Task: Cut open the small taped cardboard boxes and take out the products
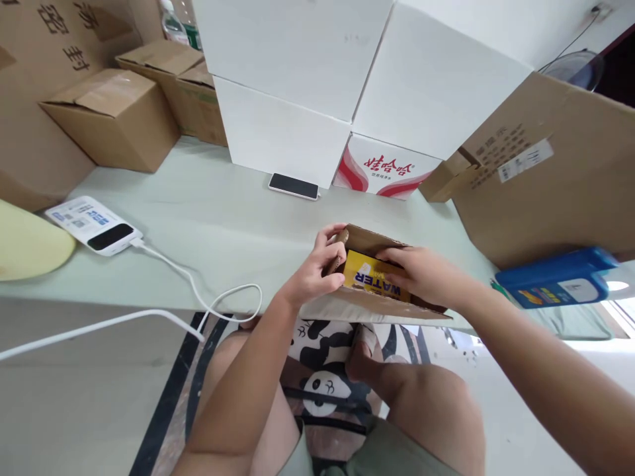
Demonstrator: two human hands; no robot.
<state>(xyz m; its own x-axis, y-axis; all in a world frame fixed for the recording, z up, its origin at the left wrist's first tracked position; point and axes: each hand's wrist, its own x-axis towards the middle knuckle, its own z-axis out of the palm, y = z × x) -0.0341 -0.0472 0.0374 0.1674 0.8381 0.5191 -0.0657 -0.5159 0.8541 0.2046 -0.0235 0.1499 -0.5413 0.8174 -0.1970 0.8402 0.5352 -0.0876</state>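
Note:
A small open cardboard box (pixel 364 237) stands at the table's near edge, its opening facing up toward me. Inside it lies a yellow box (pixel 361 264) with "WATER" printed in dark letters. My left hand (pixel 322 261) is closed around the cardboard box's left end, fingers over the flap and thumb at the near side. From the right, my right hand (pixel 421 271) reaches into the opening, its fingers and thumb on the yellow box's right part. The hand covers some of the print, and its fingertips are partly hidden.
White cartons (pixel 288 125) stand stacked at the back, with a red-and-white carton (pixel 387 168) beside them. A black-faced device (pixel 294 186) lies before them. Left are a white device (pixel 94 225) with a cable (pixel 186 274) and brown boxes (pixel 119 119). A blue container (pixel 555 281) lies right.

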